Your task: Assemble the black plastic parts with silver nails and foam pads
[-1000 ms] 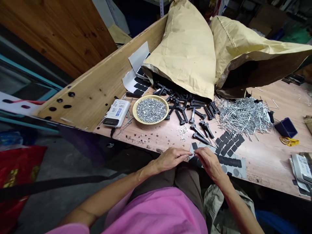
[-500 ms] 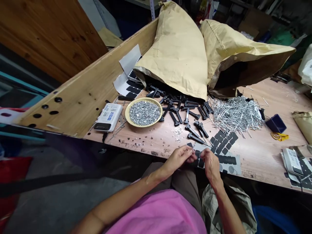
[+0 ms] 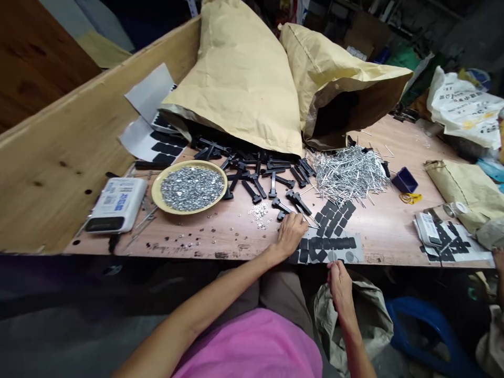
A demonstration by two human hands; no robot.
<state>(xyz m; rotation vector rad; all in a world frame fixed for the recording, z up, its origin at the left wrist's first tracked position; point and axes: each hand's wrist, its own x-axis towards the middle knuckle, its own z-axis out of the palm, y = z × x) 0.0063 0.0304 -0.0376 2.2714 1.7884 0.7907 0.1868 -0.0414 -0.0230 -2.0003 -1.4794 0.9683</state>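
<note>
My left hand (image 3: 292, 232) rests on the table among black T-shaped plastic parts (image 3: 281, 206), its fingers bent down and drawn together at the nearest ones. What lies under its fingertips is hidden. My right hand (image 3: 339, 278) is at the table's front edge, thumb and fingers pinched. A thin, light pin seems to stick up from that pinch, small and faint. Between and beyond the hands lies a sheet with black pads (image 3: 326, 243). Past it is a heap of thin metal pins (image 3: 352, 173). Small washers (image 3: 259, 211) are scattered left of the parts.
A yellow bowl (image 3: 156, 195) full of small metal pieces stands left, beside a white scale-like box (image 3: 118, 202). Two large paper sacks (image 3: 240, 79) lie behind, open toward me. A small dark blue box (image 3: 405, 180) is right. Part of another person's hand (image 3: 499, 260) shows at the right edge.
My hands, close together before, are now apart: the left has moved forward to the black parts, the right down to the table edge. The view has turned to the right.
</note>
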